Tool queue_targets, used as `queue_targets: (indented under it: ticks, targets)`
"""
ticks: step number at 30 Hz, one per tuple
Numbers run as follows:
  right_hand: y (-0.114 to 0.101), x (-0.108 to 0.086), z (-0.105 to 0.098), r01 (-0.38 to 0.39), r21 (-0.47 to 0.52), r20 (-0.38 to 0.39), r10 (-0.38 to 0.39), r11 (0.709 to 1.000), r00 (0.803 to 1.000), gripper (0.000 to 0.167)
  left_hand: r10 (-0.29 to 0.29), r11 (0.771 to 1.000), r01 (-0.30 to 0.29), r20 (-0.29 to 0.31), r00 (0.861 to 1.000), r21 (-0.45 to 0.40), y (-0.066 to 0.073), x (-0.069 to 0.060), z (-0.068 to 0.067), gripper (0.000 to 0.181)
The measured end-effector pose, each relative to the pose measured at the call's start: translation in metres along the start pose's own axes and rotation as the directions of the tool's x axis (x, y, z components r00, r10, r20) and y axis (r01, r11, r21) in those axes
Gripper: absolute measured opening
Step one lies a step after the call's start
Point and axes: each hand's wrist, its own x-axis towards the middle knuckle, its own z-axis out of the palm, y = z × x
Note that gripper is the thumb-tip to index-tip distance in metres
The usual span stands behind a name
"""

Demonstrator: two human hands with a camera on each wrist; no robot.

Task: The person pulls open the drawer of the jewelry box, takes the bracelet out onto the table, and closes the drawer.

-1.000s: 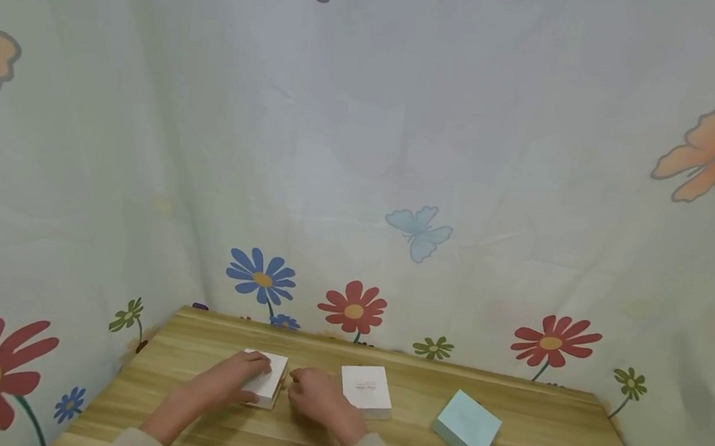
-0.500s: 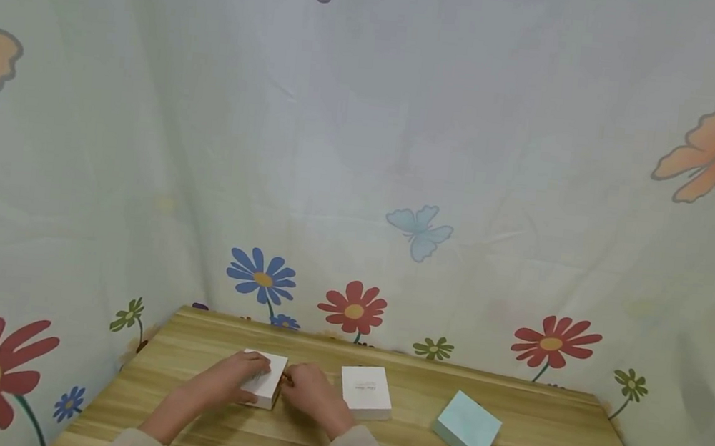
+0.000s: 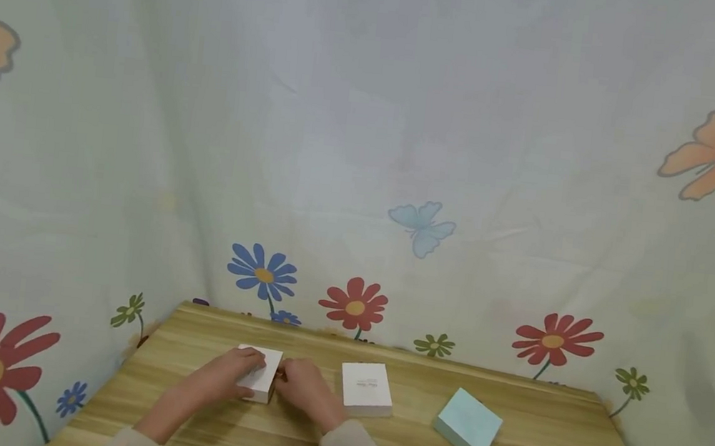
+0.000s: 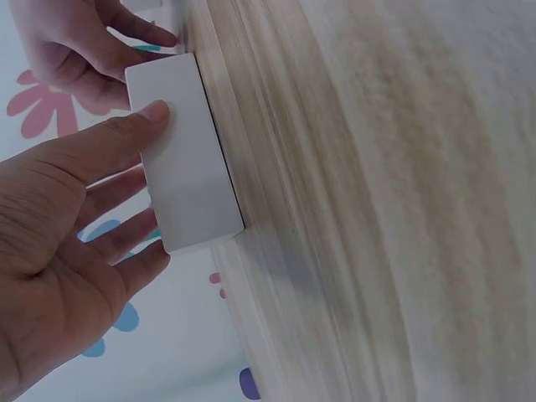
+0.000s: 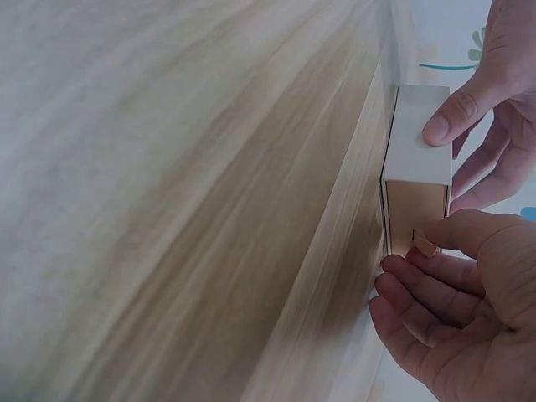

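Observation:
A small white box (image 3: pixel 269 369) lies on the table, partly covered by my left hand (image 3: pixel 216 382). That hand grips it with the thumb on the near white side (image 4: pixel 184 163) and the other fingers over the top. At the box's right end, my right hand (image 3: pixel 307 390) is close against it. The right wrist view reveals a tan end face (image 5: pixel 414 205) framed by the white sleeve. From it sticks a small tan pull tab (image 5: pixel 425 244), which my right thumb and index finger pinch. The remaining right fingers are loosely curled below.
Right of my hands sits a second white box (image 3: pixel 367 388) with small printing on top. Farther right, a light blue box (image 3: pixel 469 424) lies at an angle. The wood-grain table (image 3: pixel 543 442) ends at a curtain (image 3: pixel 339 142) printed with flowers and butterflies.
My right hand has moved left to the end of the white box and now pinches the tab there. The left hand keeps its grip. The head view has shifted slightly.

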Motion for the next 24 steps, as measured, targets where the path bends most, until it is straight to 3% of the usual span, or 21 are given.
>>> queue_targets:
  ticks: [12,24]
  targets:
    - [-0.011,0.007,-0.004,-0.051,-0.038,-0.018,0.051,0.998,0.999,0.010,-0.015,1.000,0.015,0.001,1.000,-0.025,0.004,0.002,-0.008,0.047]
    - [-0.011,0.013,0.002,-0.127,-0.017,0.001,0.127,0.992,0.992,0.006,-0.032,0.999,0.032,0.008,0.999,-0.009,0.004,0.009,-0.003,0.047]
